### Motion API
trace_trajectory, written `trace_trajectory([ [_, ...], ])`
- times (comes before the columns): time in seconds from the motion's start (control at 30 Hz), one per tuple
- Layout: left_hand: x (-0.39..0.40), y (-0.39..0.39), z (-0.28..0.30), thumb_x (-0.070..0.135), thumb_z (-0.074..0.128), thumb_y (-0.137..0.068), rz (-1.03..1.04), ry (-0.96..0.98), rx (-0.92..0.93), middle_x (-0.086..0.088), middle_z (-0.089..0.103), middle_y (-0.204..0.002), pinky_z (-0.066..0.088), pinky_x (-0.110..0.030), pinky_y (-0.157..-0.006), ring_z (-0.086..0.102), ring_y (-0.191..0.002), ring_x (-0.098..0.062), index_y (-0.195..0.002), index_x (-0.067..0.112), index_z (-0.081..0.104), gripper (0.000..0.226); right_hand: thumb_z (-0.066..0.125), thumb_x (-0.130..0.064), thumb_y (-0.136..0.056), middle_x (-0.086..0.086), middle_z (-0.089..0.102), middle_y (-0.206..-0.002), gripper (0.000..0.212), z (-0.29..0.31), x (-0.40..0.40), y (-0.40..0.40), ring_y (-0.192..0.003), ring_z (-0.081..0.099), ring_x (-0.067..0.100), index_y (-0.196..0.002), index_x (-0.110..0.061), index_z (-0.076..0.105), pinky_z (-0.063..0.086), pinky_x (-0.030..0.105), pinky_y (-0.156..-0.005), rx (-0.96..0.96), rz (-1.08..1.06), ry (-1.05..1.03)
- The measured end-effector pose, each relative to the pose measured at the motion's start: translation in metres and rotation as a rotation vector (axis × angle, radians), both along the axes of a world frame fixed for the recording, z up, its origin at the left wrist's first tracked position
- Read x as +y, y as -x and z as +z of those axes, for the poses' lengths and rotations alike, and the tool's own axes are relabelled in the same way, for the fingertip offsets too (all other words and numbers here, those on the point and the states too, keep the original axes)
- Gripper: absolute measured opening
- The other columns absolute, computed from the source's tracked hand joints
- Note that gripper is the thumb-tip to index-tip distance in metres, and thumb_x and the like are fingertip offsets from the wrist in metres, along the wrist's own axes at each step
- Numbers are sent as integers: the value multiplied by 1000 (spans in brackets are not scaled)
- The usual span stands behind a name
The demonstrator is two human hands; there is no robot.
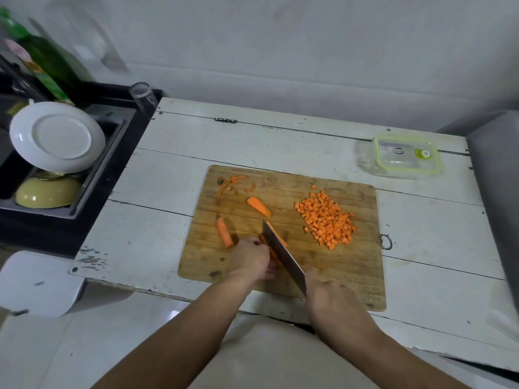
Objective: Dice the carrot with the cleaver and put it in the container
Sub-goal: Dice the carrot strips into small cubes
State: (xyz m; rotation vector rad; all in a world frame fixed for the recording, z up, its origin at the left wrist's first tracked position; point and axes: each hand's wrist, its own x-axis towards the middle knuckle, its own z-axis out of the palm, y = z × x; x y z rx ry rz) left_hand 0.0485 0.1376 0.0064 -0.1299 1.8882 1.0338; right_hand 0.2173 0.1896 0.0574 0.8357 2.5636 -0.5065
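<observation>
On the wooden cutting board (331, 273), my left hand (251, 258) presses down on a carrot piece (276, 237), mostly hidden under my fingers and the blade. My right hand (327, 297) grips the handle of the cleaver (282, 252), whose blade stands edge-down against the carrot, right beside my left fingers. A pile of diced carrot (327, 219) lies on the board's right half. Two loose carrot pieces lie apart: one (259, 205) behind the blade, one (224, 232) left of my left hand. The clear container (405, 157) with a green rim sits far right on the table.
Thin carrot peelings (233, 183) lie at the board's far left corner. A black sink (56, 164) at the left holds a white plate (57, 136) and a yellow bowl (47, 192). A glass (143, 95) and a green bottle (47, 60) stand behind it.
</observation>
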Motion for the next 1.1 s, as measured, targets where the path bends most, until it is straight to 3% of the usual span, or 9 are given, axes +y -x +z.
trace_trajectory([
  [0.2, 7, 5, 2, 9, 42, -106, -18, 42, -70, -31, 72, -87, 64, -50, -66, 75, -75, -40, -106, 10, 57, 16, 52, -6, -93, 3, 67, -92, 34, -2, 3, 3, -81, 66, 25, -118, -21, 35, 43, 35, -61, -28, -19, 17],
  [0.4, 9, 7, 2, 12, 44, -107, -43, 81, -52, -23, 73, -82, 65, -46, -63, 76, -70, -33, -106, 14, 58, 14, 52, -6, -93, 5, 67, -98, 39, -3, 6, 9, -83, 67, 24, -125, -22, 35, 58, 39, -72, -57, -55, 47],
  [0.73, 9, 10, 2, 8, 43, -104, -42, 75, -75, -23, 74, -88, 65, -43, -62, 76, -74, -34, -125, 13, 57, 27, 46, -6, -97, 5, 67, -109, 48, 1, 2, 17, -95, 68, 26, -140, -17, 26, 53, 38, -77, -83, 5, -7],
  [0.87, 10, 10, 2, 10, 42, -104, -47, 79, -79, -25, 73, -88, 65, -46, -64, 76, -74, -36, -123, 10, 57, 25, 48, -4, -95, 8, 67, -112, 55, -4, -1, 16, -98, 68, 29, -143, -13, 23, 53, 43, -82, -83, -6, 20],
  [0.97, 9, 10, -2, 11, 43, -103, -69, 75, -64, -26, 72, -90, 63, -42, -57, 75, -75, -37, -120, 10, 58, 22, 47, -2, -94, 11, 68, -112, 59, -10, -3, 20, -98, 68, 33, -147, -11, 22, 53, 44, -80, -59, 4, -12],
  [1.1, 6, 10, -6, 16, 49, -95, -111, 68, 4, -20, 74, -97, 64, -49, -60, 75, -78, -39, -113, 12, 67, 26, 36, -1, -96, 15, 67, -114, 53, -15, -4, 40, -100, 67, 37, -147, -12, 25, 51, 44, -75, -22, -42, -38],
])
